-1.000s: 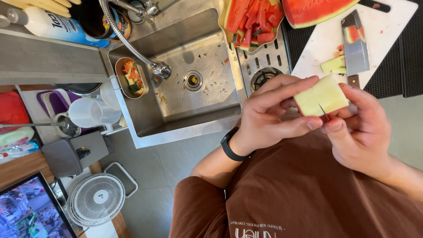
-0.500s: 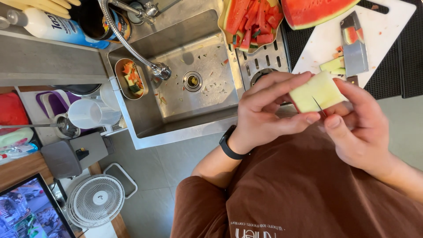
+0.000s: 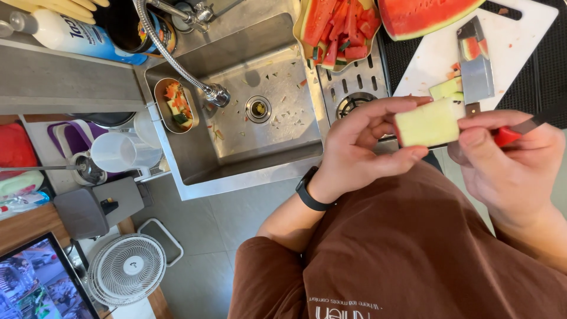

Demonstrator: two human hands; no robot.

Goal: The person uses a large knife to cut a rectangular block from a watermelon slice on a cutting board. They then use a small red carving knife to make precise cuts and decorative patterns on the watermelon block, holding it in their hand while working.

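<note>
Head view: left hand (image 3: pixel 360 147) pinches the pale rind (image 3: pixel 430 122) between thumb and fingertips, over the sink (image 3: pixel 195 171) edge. Right hand (image 3: pixel 511 168) is clenched on a red-handled knife (image 3: pixel 520 129), its blade beside the rind. Advisably keep the left fingertips behind the blade and cut shallow, away from the thumb.

— is anything crowding the hands?
— the cleaver (image 3: pixel 476 70) is lying on the white cutting board (image 3: pixel 520 41) just beyond them, blocking a straight reach to the watermelon half (image 3: pixel 422 16).
— and leftward?
— the sink basin (image 3: pixel 260 118) is sitting open, with only the hanging faucet hose (image 3: pixel 177 65) crossing its far-left corner.
</note>
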